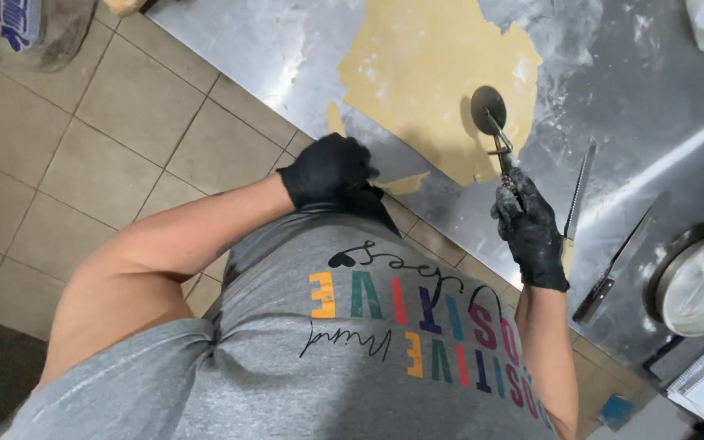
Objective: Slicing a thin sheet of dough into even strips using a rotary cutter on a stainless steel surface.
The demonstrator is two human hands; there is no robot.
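We see a steel worktable, grey, shiny and dusted with white flour, and on it a thin flat sheet of dough, pale yellow, with ragged edges. The right hand, in a black glove with flour on it, is closed around the handle of a wheel cutter; its round metal disc stands on the dough at about 11 o'clock from this hand, near the lower right edge of the sheet. The left hand, also in a black glove, is at 9 o'clock from the right hand, at the table edge; its fingers are curled, but we cannot tell if they pinch something. Just at 3 o'clock from the left hand lies a small strip of dough, apart from the big sheet. At 2 o'clock from the right hand lies a long knife with a toothed blade, and at 3 o'clock a second knife with a dark handle. Further to 3 o'clock stands a round metal pan, white with flour inside. On the beige tiled floor, at 10 o'clock from the left hand, we see a clear container with a blue and white label.
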